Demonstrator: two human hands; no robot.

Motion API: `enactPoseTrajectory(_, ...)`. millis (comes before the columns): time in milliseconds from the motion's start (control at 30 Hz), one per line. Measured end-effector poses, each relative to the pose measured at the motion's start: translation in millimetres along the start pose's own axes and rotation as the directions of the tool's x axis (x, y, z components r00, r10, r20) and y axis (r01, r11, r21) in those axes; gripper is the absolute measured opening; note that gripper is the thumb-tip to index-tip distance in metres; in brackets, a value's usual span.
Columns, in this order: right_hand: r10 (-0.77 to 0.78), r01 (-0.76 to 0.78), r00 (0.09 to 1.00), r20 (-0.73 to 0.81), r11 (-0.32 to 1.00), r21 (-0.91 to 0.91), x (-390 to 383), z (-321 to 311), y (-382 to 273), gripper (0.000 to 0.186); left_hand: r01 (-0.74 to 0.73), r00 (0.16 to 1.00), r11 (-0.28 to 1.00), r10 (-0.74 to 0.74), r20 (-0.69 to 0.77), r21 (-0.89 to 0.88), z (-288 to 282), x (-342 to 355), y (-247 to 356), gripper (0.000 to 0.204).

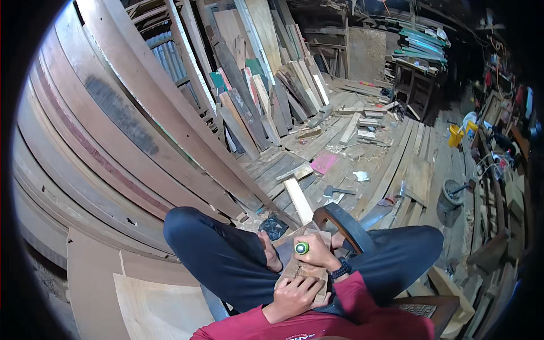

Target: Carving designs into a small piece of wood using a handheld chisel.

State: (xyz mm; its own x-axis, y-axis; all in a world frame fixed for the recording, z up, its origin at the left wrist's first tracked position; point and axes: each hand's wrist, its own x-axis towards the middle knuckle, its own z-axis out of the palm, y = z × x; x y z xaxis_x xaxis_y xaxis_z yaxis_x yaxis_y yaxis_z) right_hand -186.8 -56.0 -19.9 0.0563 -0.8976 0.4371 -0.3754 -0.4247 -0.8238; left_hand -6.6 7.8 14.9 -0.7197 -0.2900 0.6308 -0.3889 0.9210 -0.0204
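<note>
Wooden piece (299, 271) lies directly under your two hands, its long side running away from you. Your left hand (294, 294) has its fingers bent over the near end and touches it; whether they clamp it, I cannot tell. Just ahead of it, your right hand (317, 252) is closed around a tool handle (302, 247) with a green end; the lower part of this tool is hidden. To the left ahead of this grip is a black plastic bag (273, 226). To the right ahead is a dark curved wooden part (343, 222). Straight ahead lies a pale board (298, 201); farther on the same way are a hatchet (339, 191), then a pink sheet (324, 163). Well apart, right of the grip and farther away, stands a yellow container (455, 136).
</note>
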Motion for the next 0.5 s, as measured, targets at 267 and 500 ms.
enactPoseTrajectory(267,0.012,-0.012,1.000,0.011,0.999,0.048,-2,-5,-8,0.020,-0.002,1.000,1.000,0.001,-0.016,-0.026,-1,4,1,0.030)
enactPoseTrajectory(500,-0.044,0.044,0.999,-0.002,0.993,0.108,-6,-8,-11,0.023,0.002,1.000,1.000,-0.002,-0.002,-0.018,2,2,3,0.032)
